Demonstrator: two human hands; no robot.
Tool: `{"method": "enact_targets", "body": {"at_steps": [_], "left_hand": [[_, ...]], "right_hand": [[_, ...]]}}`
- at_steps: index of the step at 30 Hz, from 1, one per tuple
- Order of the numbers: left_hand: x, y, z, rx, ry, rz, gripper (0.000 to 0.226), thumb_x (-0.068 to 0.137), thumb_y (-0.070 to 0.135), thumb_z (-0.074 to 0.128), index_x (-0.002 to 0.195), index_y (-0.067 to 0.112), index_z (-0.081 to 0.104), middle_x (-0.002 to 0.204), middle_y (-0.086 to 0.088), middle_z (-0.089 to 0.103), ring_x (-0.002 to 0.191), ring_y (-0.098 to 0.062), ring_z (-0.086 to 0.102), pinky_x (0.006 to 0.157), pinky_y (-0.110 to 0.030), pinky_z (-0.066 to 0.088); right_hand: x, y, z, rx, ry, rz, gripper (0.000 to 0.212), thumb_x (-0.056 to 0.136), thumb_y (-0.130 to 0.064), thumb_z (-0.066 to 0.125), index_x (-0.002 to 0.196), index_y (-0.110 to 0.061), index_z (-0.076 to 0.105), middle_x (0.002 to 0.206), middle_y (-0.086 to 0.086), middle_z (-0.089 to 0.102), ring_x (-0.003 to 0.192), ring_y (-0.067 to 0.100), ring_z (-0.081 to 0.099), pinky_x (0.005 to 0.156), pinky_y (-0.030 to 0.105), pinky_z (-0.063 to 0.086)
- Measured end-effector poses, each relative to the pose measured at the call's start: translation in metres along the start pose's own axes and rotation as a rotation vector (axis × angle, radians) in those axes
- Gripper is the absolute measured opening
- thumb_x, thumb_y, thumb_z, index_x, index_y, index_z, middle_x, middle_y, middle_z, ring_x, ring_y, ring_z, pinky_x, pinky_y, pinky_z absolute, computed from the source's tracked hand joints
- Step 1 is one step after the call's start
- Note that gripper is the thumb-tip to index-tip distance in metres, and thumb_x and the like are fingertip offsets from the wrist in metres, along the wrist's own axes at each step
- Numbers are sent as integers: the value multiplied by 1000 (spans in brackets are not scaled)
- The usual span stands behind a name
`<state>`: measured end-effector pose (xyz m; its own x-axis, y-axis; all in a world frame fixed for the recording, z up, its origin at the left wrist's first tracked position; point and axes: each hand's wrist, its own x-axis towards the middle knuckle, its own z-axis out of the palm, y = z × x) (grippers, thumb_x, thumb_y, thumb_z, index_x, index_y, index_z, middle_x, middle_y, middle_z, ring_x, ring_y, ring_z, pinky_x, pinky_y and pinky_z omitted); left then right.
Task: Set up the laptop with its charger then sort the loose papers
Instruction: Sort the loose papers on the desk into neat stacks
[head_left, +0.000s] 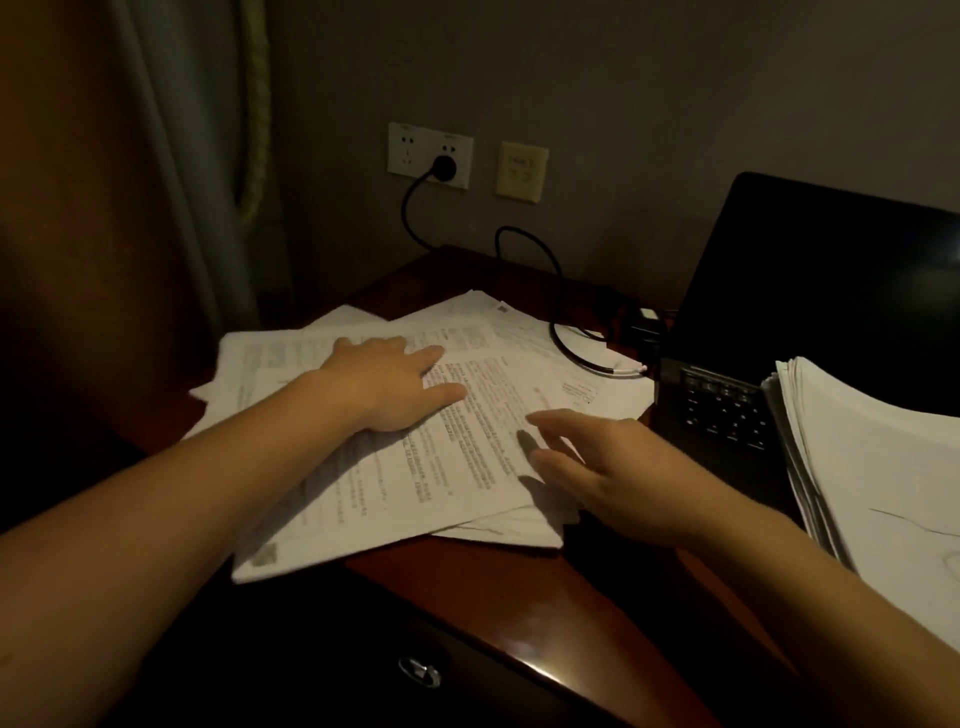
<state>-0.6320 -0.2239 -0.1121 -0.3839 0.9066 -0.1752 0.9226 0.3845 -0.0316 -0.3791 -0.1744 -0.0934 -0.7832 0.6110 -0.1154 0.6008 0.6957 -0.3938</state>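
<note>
Papers (415, 457) lie scattered on a dark wooden desk (545, 613) in a dim room.
Left hand (395, 382) presses flat on them, fingers straight and slightly apart; right hand (597, 467) lies open over the sheets, fingers relaxed and spread. Beyond the fingertips, a charger cable (550, 291) runs from the wall socket (430, 155) to the open laptop (779, 322).

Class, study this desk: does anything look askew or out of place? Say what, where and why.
The loose papers lie fanned at different angles, one corner overhanging the desk edge. The charger cable runs over the far sheets. A second paper stack covers part of the laptop keyboard.
</note>
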Motion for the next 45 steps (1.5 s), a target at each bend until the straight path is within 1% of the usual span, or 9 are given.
{"method": "enact_targets", "body": {"at_steps": [4, 7, 10, 18, 26, 31, 36, 41, 45], "left_hand": [[-16, 6, -8, 164, 155, -94, 79, 91, 80, 19, 154, 34, 31, 150, -4, 48, 132, -29, 48, 110, -51, 32], [-25, -6, -3, 105, 139, 129, 71, 89, 83, 23, 152, 50, 24, 161, 3, 30, 148, -25, 25, 119, -57, 10], [-32, -12, 14, -140, 8, 271, 69, 87, 84, 24, 150, 62, 5, 167, 17, -3, 153, -11, -8, 121, -55, -10], [-17, 38, 21, -242, 132, -202, 74, 92, 78, 18, 157, 45, 7, 169, 2, -2, 154, -29, -6, 112, -71, -10], [-38, 48, 3, -334, 135, -103, 73, 92, 75, 34, 156, 42, 22, 168, 4, -1, 153, -29, -11, 115, -68, -5], [-78, 51, 28, -274, 122, 120, 72, 88, 82, 20, 154, 52, 13, 167, 14, -3, 153, -15, -15, 117, -62, -14], [-75, 63, 31, -478, 275, 48, 56, 99, 66, 24, 150, 44, 33, 165, 14, 16, 154, -12, -2, 120, -60, -9], [-77, 76, 27, -476, 598, 79, 43, 99, 51, 29, 121, 38, 63, 144, 15, 51, 142, -9, 32, 123, -50, 7], [-89, 68, 18, -378, 294, 246, 44, 102, 55, 34, 140, 40, 51, 150, 17, 45, 138, -6, 35, 118, -39, 21]], "right_hand": [[28, 4, -1, -233, -74, -46, 62, 100, -63, 17, 153, -34, 32, 162, -9, 29, 153, 22, 14, 124, 51, 16], [56, 13, -6, -267, -65, -26, 77, 88, -74, 2, 154, -43, 27, 165, -9, 22, 155, 21, 7, 124, 53, 8], [61, 5, -11, -182, -52, -18, 50, 107, -46, 25, 152, -31, 38, 159, -2, 36, 150, 22, 25, 122, 38, 19], [17, -4, -9, 324, 265, 194, 30, 96, -27, 64, 125, -19, 60, 102, 2, 72, 81, 16, 72, 76, 34, 62], [-6, 6, 2, 205, 250, 289, 67, 91, -35, 71, 148, -28, 38, 138, 8, 56, 109, 18, 60, 81, 27, 53], [-10, 12, 3, 489, 218, 293, 60, 88, -25, 76, 140, -27, 47, 103, -1, 67, 75, 11, 69, 56, 18, 52], [-7, 14, 8, 367, 295, 289, 69, 88, -27, 75, 147, -32, 39, 136, 5, 56, 101, 16, 61, 74, 29, 58], [-7, 11, 3, 776, 244, 350, 69, 84, -10, 78, 142, -28, 45, 104, 2, 65, 59, 12, 70, 52, 22, 56], [-13, 10, 1, 718, 194, 274, 68, 85, -13, 78, 142, -29, 46, 80, 1, 77, 48, 4, 60, 43, 13, 43]]}}
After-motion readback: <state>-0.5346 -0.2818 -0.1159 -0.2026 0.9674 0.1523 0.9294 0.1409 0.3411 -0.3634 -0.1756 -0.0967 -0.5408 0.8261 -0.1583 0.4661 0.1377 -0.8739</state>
